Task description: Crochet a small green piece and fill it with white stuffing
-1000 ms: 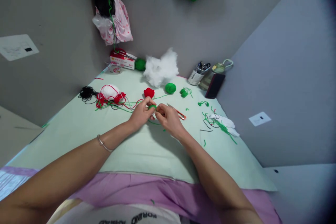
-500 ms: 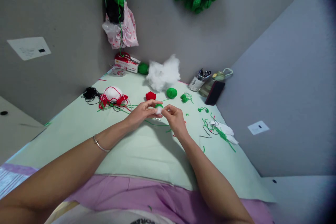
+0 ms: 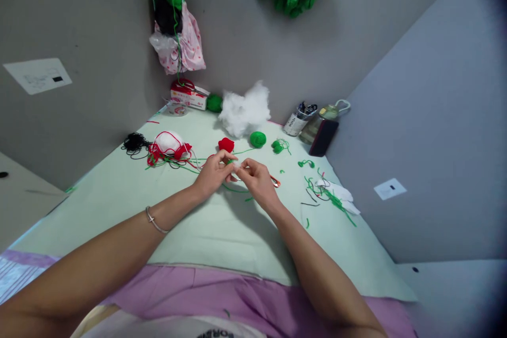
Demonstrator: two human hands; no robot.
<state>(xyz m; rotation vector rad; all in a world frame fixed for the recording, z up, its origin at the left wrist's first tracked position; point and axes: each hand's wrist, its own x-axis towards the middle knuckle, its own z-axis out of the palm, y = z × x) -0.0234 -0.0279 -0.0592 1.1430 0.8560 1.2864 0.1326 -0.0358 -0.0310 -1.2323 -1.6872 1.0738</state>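
My left hand and my right hand meet over the middle of the pale green table cover. Together they pinch a small green crochet piece with white stuffing, which the fingers mostly hide. A green yarn strand trails from it onto the cover. Orange-handled scissors lie just right of my right hand. A red crochet piece and a green yarn ball lie just beyond my hands.
White stuffing is heaped at the back. A red-and-white yarn bundle and black yarn lie left. A tin with tools, a bottle and a dark phone stand back right. Yarn scraps and white cloth lie right.
My hands have drawn a little closer together and lower over the piece; less of the white stuffing shows than half a second ago. The view shifted slightly.
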